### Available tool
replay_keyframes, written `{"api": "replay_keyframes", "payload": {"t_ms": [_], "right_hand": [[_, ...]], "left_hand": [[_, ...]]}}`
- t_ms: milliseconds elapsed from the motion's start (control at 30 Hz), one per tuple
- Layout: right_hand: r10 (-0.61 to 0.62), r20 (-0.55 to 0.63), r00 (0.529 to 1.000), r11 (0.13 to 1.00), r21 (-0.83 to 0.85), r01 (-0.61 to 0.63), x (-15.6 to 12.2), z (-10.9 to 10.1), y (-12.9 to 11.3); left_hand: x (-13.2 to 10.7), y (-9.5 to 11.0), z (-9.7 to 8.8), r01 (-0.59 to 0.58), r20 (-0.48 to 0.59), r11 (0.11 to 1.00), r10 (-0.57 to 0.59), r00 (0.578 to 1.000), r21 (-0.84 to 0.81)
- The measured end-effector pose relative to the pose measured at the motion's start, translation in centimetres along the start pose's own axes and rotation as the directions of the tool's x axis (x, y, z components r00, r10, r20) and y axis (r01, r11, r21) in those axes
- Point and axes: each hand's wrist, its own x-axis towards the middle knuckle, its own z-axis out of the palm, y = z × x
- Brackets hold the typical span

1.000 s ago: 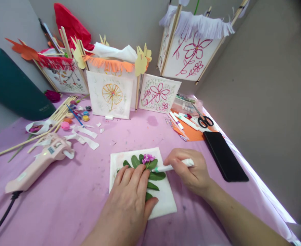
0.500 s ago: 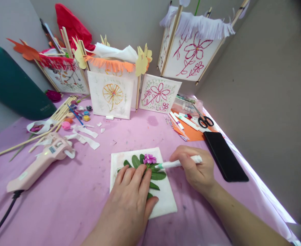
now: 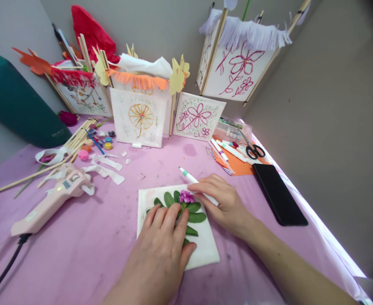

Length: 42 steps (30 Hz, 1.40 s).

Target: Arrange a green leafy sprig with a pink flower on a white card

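Observation:
A white square panel [image 3: 205, 250] lies on the pink table cover in front of me. On it rests a sprig with green leaves [image 3: 196, 217] and a small purple flower [image 3: 186, 196]. My left hand [image 3: 162, 245] lies flat on the leaves, fingers stretched out, pressing them down. My right hand [image 3: 220, 202] is closed around a white marker pen [image 3: 188, 176], whose tip points up and away to the far left. The right fingertips sit at the panel's right edge, close to the flower.
A pink glue gun [image 3: 51, 195] with a black cord lies at the left. Decorated paper lanterns [image 3: 140, 114] and wooden sticks [image 3: 75, 140] stand at the back. Markers and scissors [image 3: 253, 150] lie on orange paper at right, beside a black phone [image 3: 278, 192].
My right hand has swung the pen from pointing at the leaves to pointing away from the panel, and moved left toward the flower. The left hand has stayed put.

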Motion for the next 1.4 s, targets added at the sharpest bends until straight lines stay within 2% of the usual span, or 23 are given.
{"api": "replay_keyframes", "payload": {"t_ms": [133, 400, 500, 600, 667, 733, 800, 900, 1000, 1067, 1233, 1400], "right_hand": [[0.015, 0.059, 0.998, 1.0, -0.008, -0.015, -0.1, 0.9, 0.1], [0.042, 0.026, 0.999, 0.999, -0.035, -0.041, 0.4, 2.1, 0.0], [0.122, -0.022, 0.992, 0.984, 0.133, -0.118, 0.5, 1.2, 0.1], [0.294, -0.091, 0.951, 0.89, 0.39, -0.238, 0.1, -0.4, 0.1], [0.368, -0.18, 0.912, 0.835, 0.495, -0.239, -0.3, -1.4, 0.1], [0.378, -0.245, 0.893, 0.822, 0.533, -0.202, -0.7, -2.0, 0.1], [0.345, -0.239, 0.907, 0.829, 0.531, -0.176, -0.8, -2.2, -0.1], [0.277, -0.138, 0.951, 0.866, 0.466, -0.185, -0.7, -1.9, -0.8], [0.213, -0.084, 0.973, 0.911, 0.378, -0.166, -0.3, -1.5, -1.4], [0.193, -0.096, 0.976, 0.926, 0.347, -0.149, -0.2, -1.3, -1.7], [0.239, -0.14, 0.961, 0.933, 0.308, -0.187, -0.3, -1.1, -1.6], [0.23, -0.125, 0.965, 0.935, 0.302, -0.184, -0.2, -1.1, -1.7]], "left_hand": [[0.0, 0.0, 0.0, -0.011, -0.005, 1.0, 0.011, 1.0, -0.001], [0.1, 0.0, 0.0, -0.001, 0.003, 1.0, 0.001, 1.0, 0.008], [0.1, 0.0, -0.1, 0.005, 0.019, 1.0, -0.005, 1.0, 0.007], [0.1, 0.0, -0.2, 0.011, 0.025, 1.0, -0.011, 1.0, 0.005], [0.1, 0.1, -0.1, 0.006, 0.002, 1.0, -0.006, 1.0, 0.006], [0.0, 0.0, -0.1, -0.006, -0.033, 1.0, 0.006, 0.999, 0.007], [0.0, 0.0, -0.1, -0.018, -0.051, 1.0, 0.018, 0.999, -0.004], [0.0, -0.1, -0.1, -0.026, -0.054, 0.999, 0.024, 0.998, -0.036], [-0.1, -0.1, -0.2, -0.029, -0.057, 0.998, 0.026, 0.998, -0.055], [-0.1, -0.1, -0.2, -0.028, -0.061, 0.998, 0.025, 0.998, -0.06], [0.0, 0.0, -0.1, -0.016, -0.043, 0.997, 0.013, 0.999, -0.078], [0.0, -0.1, -0.1, -0.019, -0.042, 0.996, 0.016, 0.999, -0.086]]}}
